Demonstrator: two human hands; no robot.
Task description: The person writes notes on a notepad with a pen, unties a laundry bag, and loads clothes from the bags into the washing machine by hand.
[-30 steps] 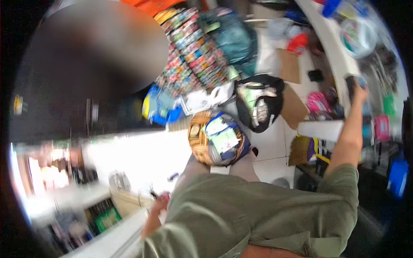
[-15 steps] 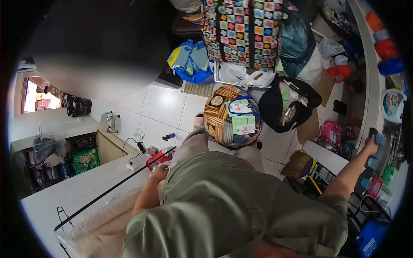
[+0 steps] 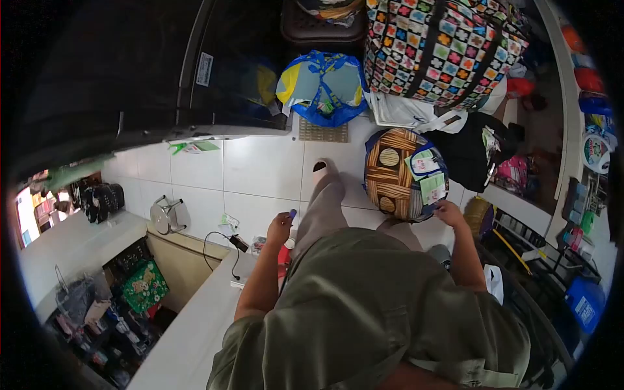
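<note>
- Head view, the 1 view here: the round bag (image 3: pixel 396 166) with a brown woven-look print sits on the white-tiled floor (image 3: pixel 260 169), by the person's right leg, with 2 green-and-white tags (image 3: pixel 431 188) on it.
- Right hand (image 3: pixel 448 214): by the bag's near edge, fingers bent; I cannot tell whether they touch or pinch it.
- Left hand (image 3: pixel 280 229): low beside the left leg, fingers curled; a small purple item (image 3: pixel 292 213) shows at the fingertips, and I cannot tell whether it is grasped or lies on the floor beyond.
- Around the round bag: a black bag (image 3: pixel 465 153) just beside it, and a flower-patterned bag (image 3: pixel 416 55) farther off.
- Step in hand, as I judge it: standing or pacing beside the bag, left shoe (image 3: pixel 320 167) out in front.
- A lift of the bag would call for a firm hold under its rim, clear of the tags; the right hand is nearer.
</note>
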